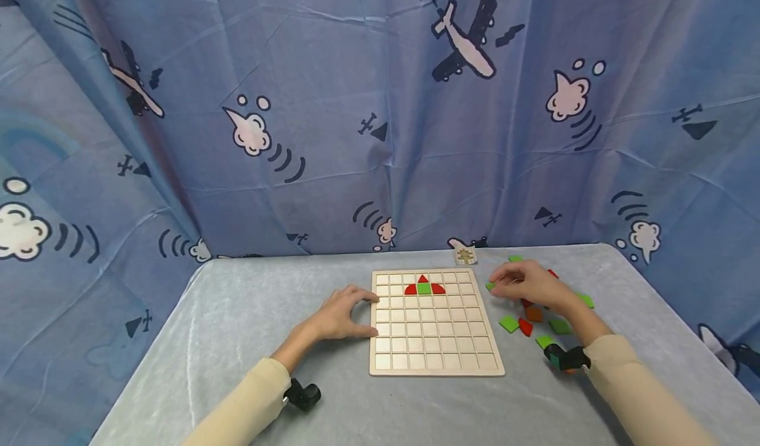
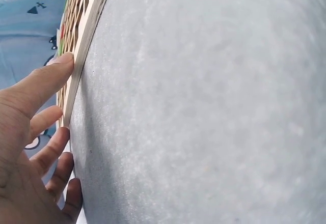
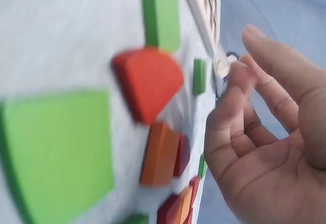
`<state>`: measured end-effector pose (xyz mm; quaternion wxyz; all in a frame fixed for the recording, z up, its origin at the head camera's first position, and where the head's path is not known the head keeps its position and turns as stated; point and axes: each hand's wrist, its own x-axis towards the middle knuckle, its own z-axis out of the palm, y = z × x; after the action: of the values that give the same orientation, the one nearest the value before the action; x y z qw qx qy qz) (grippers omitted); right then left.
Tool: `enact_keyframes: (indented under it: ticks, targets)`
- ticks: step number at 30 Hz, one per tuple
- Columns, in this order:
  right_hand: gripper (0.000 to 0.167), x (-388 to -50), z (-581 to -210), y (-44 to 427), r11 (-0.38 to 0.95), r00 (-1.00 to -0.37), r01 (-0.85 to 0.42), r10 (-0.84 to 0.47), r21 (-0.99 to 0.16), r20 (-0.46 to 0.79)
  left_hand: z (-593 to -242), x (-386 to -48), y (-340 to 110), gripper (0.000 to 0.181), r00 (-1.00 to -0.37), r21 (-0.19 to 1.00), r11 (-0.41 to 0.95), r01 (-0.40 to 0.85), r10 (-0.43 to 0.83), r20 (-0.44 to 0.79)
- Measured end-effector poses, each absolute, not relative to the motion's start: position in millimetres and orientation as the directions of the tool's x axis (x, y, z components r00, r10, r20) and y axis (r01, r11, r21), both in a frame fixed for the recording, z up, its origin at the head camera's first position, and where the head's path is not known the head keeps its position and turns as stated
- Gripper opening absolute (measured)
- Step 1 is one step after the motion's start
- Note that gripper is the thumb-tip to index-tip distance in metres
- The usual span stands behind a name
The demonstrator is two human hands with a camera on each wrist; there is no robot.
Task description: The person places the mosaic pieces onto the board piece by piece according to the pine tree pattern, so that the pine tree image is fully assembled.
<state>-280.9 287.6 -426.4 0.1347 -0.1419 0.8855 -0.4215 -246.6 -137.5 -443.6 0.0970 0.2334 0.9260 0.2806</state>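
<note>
A square wooden grid board (image 1: 436, 372) lies on the table. Near its top, a green square (image 1: 423, 289) sits between two red rounded pieces, below a red triangle (image 1: 422, 279). My left hand (image 1: 341, 313) rests at the board's left side, thumb and index finger spread apart; in the left wrist view the thumb (image 2: 51, 76) touches the board's edge. To the right of the board, my right hand (image 1: 530, 284) hovers over loose pieces with fingers loosely bent. Between its thumb and fingers no piece shows in the right wrist view. A small green piece (image 1: 489, 286) lies just under its fingertips.
Several green, red and orange pieces are scattered right of the board, among them a red rounded piece (image 3: 150, 81) and a large green one (image 3: 61, 147). A small patterned card (image 1: 466, 255) lies behind the board. A blue printed curtain (image 1: 332, 136) hangs behind the table.
</note>
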Motion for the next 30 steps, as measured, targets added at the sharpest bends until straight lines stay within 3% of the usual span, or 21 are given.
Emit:
enact_keyframes:
  ticks: [12,30]
  targets:
    - [0.039,-275.9,-424.9,312.7,0.658,-0.921,-0.116,-0.352,-0.744,-0.167,-441.8,-246.0,-137.3,0.063,-0.869,0.560,0.732,0.387,0.493,-0.044]
    - [0.034,-248.9,-429.1,350.8,0.726,-0.934,-0.177,-0.336,-0.665,-0.118,-443.0,-246.5,-137.1,0.063,-0.870,0.553,0.735,0.392,0.492,-0.038]
